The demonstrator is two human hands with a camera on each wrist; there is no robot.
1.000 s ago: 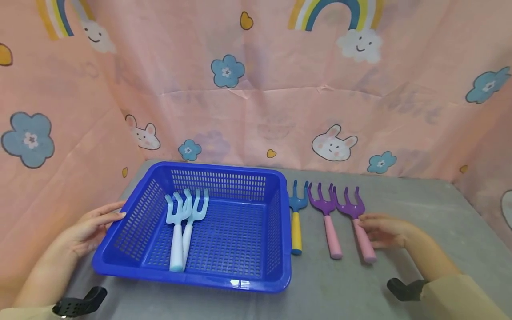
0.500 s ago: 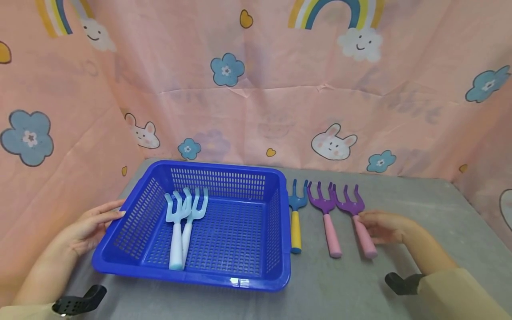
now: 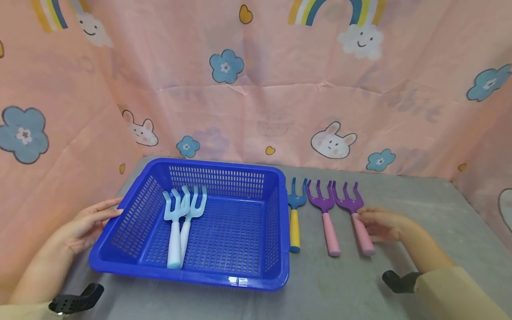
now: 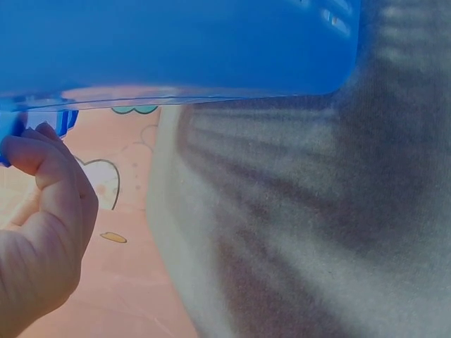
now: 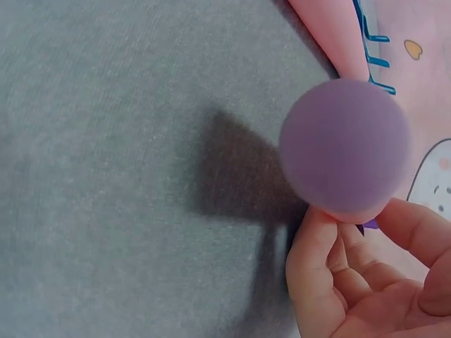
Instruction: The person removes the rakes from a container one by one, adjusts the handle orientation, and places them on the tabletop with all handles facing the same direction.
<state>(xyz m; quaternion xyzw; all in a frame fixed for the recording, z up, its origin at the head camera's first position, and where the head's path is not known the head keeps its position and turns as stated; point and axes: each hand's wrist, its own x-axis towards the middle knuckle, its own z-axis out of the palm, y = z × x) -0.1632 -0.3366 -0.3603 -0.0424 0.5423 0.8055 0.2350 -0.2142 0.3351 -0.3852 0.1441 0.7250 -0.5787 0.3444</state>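
In the head view my left hand (image 3: 86,224) grips the left rim of a blue plastic basket (image 3: 188,276); the left wrist view shows its fingers at the rim. Two light blue garden hand forks with white handles, one fork (image 3: 174,242) overlapping the other fork (image 3: 196,211), lie inside. My right hand (image 3: 382,224) pinches the pink handle of the rightmost purple garden hand fork (image 3: 362,233) between thumb and fingers. Its round handle end (image 5: 345,148) faces the camera in the right wrist view. Left of it lies a matching purple fork (image 3: 330,233).
A blue garden hand fork (image 3: 295,229) with a yellow handle lies against the basket's right side. The grey table (image 3: 436,213) ends at a pink printed cloth (image 3: 264,111) behind. Cloth also hangs at the left and right.
The right hand's fingers have closed on the rightmost fork's handle, and its handle end has shifted slightly away from me. The left hand stays on the basket; the head view has tilted slightly.
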